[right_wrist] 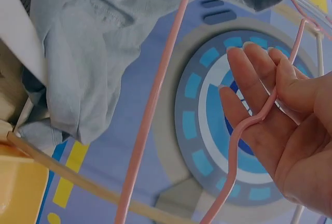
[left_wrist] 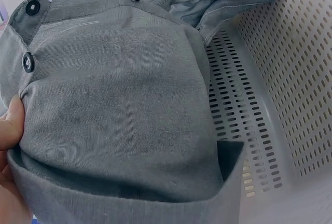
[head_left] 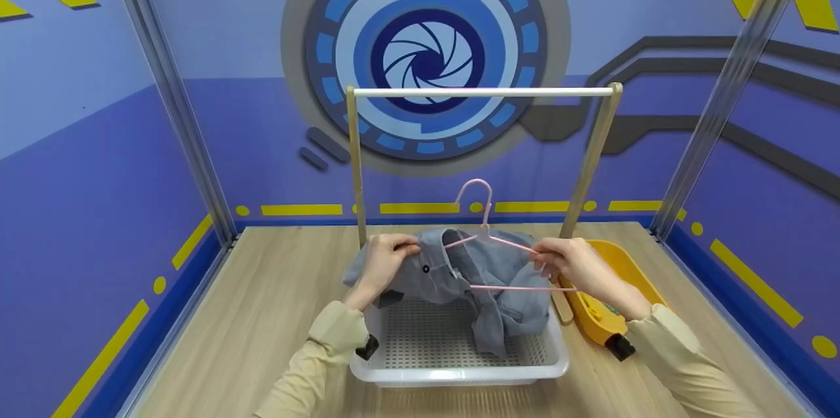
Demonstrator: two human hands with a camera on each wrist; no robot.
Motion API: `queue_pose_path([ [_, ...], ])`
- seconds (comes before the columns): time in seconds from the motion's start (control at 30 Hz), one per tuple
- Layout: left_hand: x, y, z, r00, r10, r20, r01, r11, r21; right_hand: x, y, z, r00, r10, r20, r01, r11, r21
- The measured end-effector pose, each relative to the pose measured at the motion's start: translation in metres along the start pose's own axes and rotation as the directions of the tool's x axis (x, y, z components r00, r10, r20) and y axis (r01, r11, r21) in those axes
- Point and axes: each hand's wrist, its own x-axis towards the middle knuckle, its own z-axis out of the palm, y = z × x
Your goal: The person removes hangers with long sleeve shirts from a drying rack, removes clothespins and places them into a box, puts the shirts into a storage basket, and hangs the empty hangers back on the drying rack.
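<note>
A grey buttoned shirt [head_left: 430,277] is held up over a white perforated basket [head_left: 459,375], part of it hanging down into the basket. My left hand [head_left: 384,264] pinches the shirt cloth near its buttoned front; in the left wrist view the thumb presses the fabric beside a dark button [left_wrist: 28,62]. A pink hanger [head_left: 484,232] has its left side inside the shirt's neck opening, hook pointing up. My right hand [head_left: 577,264] holds the hanger's right shoulder, and in the right wrist view the thumb pins the pink bar [right_wrist: 236,146] against the fingers.
Behind the basket stands a rack with a white rod [head_left: 482,92] and wooden posts [head_left: 594,155]. A yellow container [head_left: 623,267] sits right of the basket on the wooden table [head_left: 282,313]. Metal frame posts [head_left: 177,96] rise at both sides before the patterned walls.
</note>
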Motion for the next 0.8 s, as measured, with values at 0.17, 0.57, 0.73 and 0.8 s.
queue_pose_path([
  [0.17,-0.001,-0.002,-0.002,1.0,-0.013,-0.008,0.013,1.0,-0.007,-0.008,0.002,-0.011,1.0,0.028,-0.003,-0.028,0.999,0.021],
  [0.57,-0.004,-0.008,-0.007,0.998,-0.047,-0.052,0.047,0.999,0.0,-0.024,0.012,-0.03,0.999,0.012,-0.033,-0.012,1.0,0.004],
  [0.73,-0.005,-0.01,-0.009,0.996,-0.078,-0.05,0.078,0.997,0.004,-0.029,0.012,-0.037,0.997,0.06,-0.038,-0.058,0.998,0.034],
  [0.8,-0.006,-0.011,-0.01,0.996,-0.073,-0.054,0.074,0.997,0.007,-0.031,0.013,-0.04,0.996,0.081,-0.041,-0.079,0.996,0.037],
])
